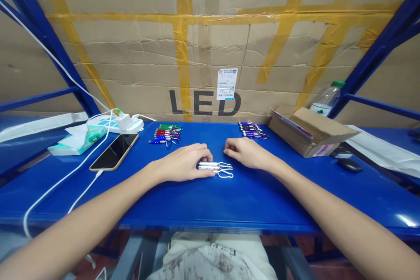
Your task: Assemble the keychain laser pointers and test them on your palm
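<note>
My left hand (185, 162) lies palm down on the blue table (229, 201), its fingertips resting on a few small silver keychain flashlights (215, 168) with white clips. My right hand (244, 152) rests just right of them, knuckles up and fingers curled under; what they hold, if anything, is hidden. A row of red, green and blue keychain flashlights (166, 134) lies beyond my left hand. A second row of purple and dark ones (252, 130) lies beyond my right hand.
A phone (114, 152) lies face up at the left with a white cable, near a power strip with charger (122, 122) and a tissue pack (78, 139). An open cardboard box (310, 130), a plastic bottle (325, 98) and a black mouse (349, 165) sit at right. Taped cardboard backs the table.
</note>
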The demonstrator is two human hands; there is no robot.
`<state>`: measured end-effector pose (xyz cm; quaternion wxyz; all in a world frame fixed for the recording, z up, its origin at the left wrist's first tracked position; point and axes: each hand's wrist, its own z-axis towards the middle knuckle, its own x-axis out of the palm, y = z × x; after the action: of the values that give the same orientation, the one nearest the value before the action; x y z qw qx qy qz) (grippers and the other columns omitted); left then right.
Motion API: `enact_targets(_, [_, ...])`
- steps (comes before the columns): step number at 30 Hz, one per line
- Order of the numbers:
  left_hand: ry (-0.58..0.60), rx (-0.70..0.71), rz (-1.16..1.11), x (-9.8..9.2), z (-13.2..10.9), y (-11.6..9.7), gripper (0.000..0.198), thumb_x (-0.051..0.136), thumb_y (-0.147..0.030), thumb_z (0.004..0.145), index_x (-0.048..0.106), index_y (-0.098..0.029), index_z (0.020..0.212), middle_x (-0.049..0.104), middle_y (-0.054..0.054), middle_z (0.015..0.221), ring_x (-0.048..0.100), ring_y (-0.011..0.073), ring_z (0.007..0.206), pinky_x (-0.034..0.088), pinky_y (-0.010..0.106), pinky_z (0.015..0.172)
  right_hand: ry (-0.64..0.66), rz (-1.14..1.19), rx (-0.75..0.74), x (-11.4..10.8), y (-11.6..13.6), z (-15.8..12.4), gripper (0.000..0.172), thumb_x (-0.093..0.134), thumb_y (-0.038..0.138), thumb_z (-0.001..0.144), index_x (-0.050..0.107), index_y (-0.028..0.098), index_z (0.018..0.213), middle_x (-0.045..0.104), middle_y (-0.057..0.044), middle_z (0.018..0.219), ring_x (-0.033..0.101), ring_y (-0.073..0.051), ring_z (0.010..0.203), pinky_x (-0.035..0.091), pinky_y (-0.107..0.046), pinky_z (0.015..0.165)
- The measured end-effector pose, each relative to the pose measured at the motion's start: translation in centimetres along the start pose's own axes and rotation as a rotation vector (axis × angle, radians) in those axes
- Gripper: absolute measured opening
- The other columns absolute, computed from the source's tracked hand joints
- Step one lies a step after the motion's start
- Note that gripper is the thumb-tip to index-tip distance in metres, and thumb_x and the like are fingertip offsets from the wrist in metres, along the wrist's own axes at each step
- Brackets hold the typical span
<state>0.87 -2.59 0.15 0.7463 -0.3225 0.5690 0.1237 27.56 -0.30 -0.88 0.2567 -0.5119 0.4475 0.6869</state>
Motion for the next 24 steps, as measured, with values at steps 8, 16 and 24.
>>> enact_targets(8, [0.002, 0.004, -0.038, 0.0, 0.0, -0.1, 0.037, 0.061, -0.056, 0.105, 0.07, -0.023, 0.12, 0.069, 0.006, 0.115, 0.066, 0.0246, 0.108, 0.049, 0.035, 0.091, -0.116, -0.39, 0.278, -0.9, -1.2, 0.0, 0.023, 0.05, 0.026, 0.107, 0.064, 0.015, 0.122, 0.068, -0.025, 0.13, 0.064, -0.039, 0.121, 0.049, -0.046, 0.095])
enact_targets(16, [0.013, 0.023, -0.033, 0.0, -0.1, -0.2, 0.037, 0.064, -0.057, 0.102, 0.072, -0.024, 0.116, 0.068, 0.006, 0.111, 0.065, 0.0242, 0.104, 0.049, 0.036, 0.089, -0.155, -0.61, 0.419, -1.8, -2.0, -0.4, 0.042, 0.036, 0.013, 0.105, 0.056, 0.012, 0.142, 0.061, -0.027, 0.137, 0.057, -0.04, 0.124, 0.053, -0.048, 0.093])
enact_targets(24, [0.021, 0.021, -0.022, -0.1, -0.1, -0.4, 0.033, 0.066, -0.054, 0.103, 0.07, -0.022, 0.112, 0.069, 0.005, 0.11, 0.064, 0.0233, 0.102, 0.048, 0.035, 0.089, -0.125, -0.633, 0.49, -2.7, -3.6, -0.6, 0.044, 0.037, 0.007, 0.101, 0.058, 0.01, 0.141, 0.062, -0.026, 0.133, 0.058, -0.039, 0.123, 0.053, -0.049, 0.094])
